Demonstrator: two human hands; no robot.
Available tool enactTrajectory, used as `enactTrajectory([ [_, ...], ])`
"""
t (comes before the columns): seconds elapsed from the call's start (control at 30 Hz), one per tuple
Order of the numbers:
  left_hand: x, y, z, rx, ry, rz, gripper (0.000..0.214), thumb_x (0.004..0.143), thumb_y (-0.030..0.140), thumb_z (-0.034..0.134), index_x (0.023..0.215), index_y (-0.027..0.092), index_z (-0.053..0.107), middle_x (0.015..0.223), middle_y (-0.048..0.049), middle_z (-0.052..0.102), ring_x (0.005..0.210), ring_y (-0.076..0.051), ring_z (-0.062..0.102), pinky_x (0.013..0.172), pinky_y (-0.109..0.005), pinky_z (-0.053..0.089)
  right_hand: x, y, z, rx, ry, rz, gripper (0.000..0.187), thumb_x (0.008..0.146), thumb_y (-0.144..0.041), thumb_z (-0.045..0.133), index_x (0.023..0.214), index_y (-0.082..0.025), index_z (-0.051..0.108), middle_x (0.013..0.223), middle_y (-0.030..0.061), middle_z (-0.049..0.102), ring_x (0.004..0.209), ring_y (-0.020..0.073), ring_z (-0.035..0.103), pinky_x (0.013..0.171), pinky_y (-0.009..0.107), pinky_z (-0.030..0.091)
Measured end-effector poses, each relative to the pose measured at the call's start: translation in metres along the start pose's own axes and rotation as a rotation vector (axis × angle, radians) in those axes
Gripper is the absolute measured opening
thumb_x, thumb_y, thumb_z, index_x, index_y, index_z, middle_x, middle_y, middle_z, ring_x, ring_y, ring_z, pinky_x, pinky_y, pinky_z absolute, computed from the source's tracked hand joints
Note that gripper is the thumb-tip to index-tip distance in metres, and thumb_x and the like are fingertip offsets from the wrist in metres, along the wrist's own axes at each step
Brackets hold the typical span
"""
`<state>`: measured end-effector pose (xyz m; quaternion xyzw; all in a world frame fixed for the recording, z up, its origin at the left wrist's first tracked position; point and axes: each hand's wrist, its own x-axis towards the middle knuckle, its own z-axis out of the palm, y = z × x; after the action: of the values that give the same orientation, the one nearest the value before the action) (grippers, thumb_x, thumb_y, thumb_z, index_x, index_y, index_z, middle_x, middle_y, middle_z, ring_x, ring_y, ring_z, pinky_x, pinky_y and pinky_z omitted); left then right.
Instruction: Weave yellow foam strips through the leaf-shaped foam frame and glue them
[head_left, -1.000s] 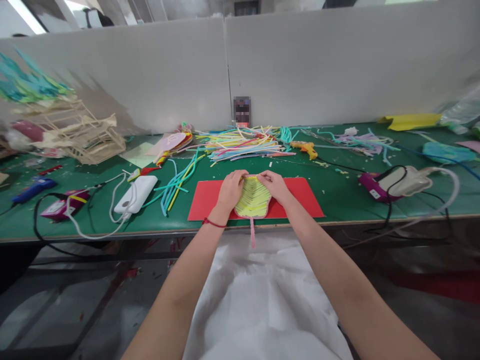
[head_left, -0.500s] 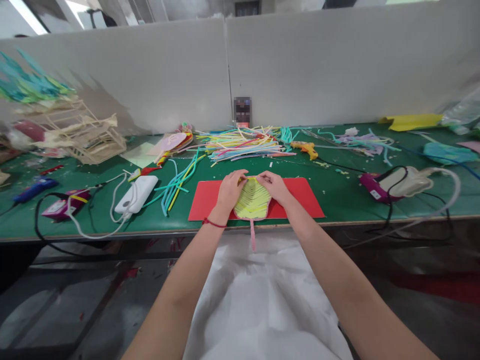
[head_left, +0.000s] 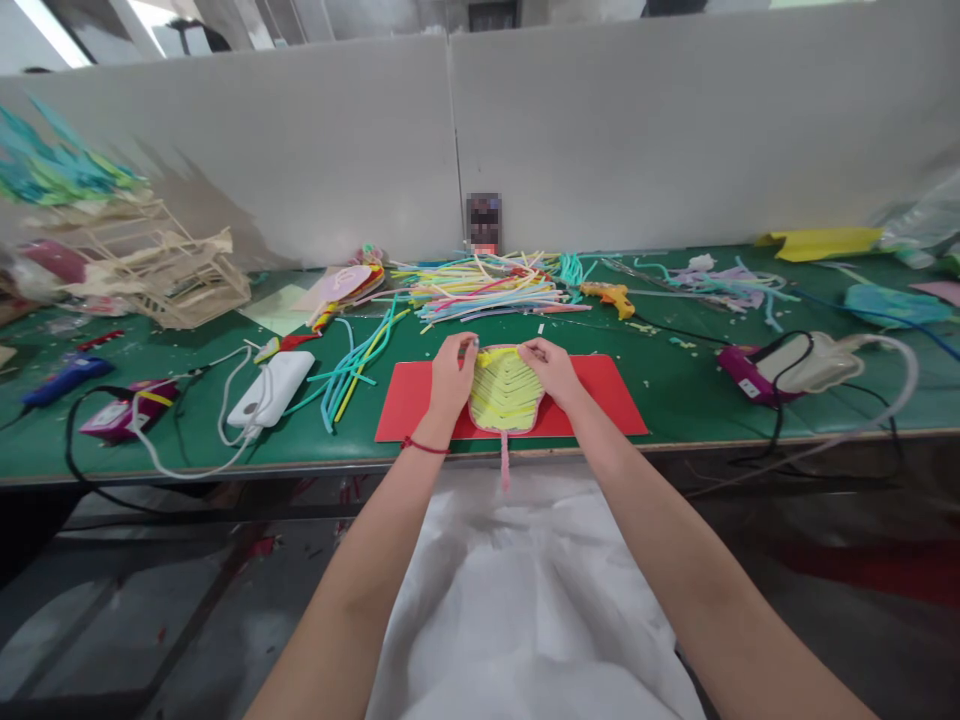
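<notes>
A yellow hand fan (head_left: 507, 392), ribbed with strips and edged in pink, lies over a red board (head_left: 611, 395). Its pink handle (head_left: 505, 462) juts past the table's front edge. At the fan's upper left, my left hand (head_left: 454, 372) pinches with thumb and forefinger by the end of a yellow strip (head_left: 486, 357). My right hand (head_left: 551, 368) is closed at the upper right rim, thumb and fingertips together on the fan's edge. The fingertips partly cover what they grip. A red cord bracelet circles my left wrist.
Behind the board lies a heap of coloured strips (head_left: 484, 290), with an orange glue gun (head_left: 611, 297) to its right. Left are loose teal and yellow strips (head_left: 358, 365) and a white power bank (head_left: 271, 388). A purple device (head_left: 750, 375) with cables sits right.
My left hand has shifted slightly left and up, its fingers lifting off the fan's top, so more of the upper left shows. The right hand is nearly unmoved.
</notes>
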<state>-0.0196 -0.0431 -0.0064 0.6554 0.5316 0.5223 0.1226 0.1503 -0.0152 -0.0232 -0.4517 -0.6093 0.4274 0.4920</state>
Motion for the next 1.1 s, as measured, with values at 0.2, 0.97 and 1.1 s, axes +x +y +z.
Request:
enactTrajectory([
  [0.2,0.0013,-0.0013,-0.0013,-0.217,-0.033,-0.135,0.024,0.086,0.033,0.041,0.096,0.017,0.054,0.093,-0.0073,0.063,0.087,-0.014,0.06,0.076,-0.026,0.048,0.0005,-0.0012,-0.0006,0.037,0.033,0.008,0.032,0.066,-0.05,0.059,0.074,-0.019,0.056,0.066,0.0011,0.06,0.065,0.0161,0.055,0.06,0.029,0.043],
  [0.97,0.0028,-0.0019,-0.0043,-0.227,-0.183,-0.199,0.027,0.077,0.021,0.051,0.103,0.018,0.056,0.098,-0.0049,0.062,0.066,-0.009,0.054,0.058,-0.022,0.047,-0.0002,-0.0021,-0.0006,0.023,-0.006,-0.035,0.032,0.068,-0.051,0.057,0.075,-0.02,0.057,0.067,0.0009,0.059,0.066,0.016,0.055,0.062,0.029,0.043],
  [1.1,0.003,-0.0002,-0.0055,-0.202,-0.163,-0.181,0.027,0.077,0.021,0.052,0.103,0.019,0.057,0.096,-0.0043,0.062,0.066,-0.01,0.055,0.058,-0.023,0.047,0.0,-0.0026,-0.0006,0.082,-0.014,-0.008,0.033,0.066,-0.051,0.059,0.075,-0.02,0.057,0.069,0.0009,0.06,0.068,0.0161,0.056,0.064,0.03,0.044],
])
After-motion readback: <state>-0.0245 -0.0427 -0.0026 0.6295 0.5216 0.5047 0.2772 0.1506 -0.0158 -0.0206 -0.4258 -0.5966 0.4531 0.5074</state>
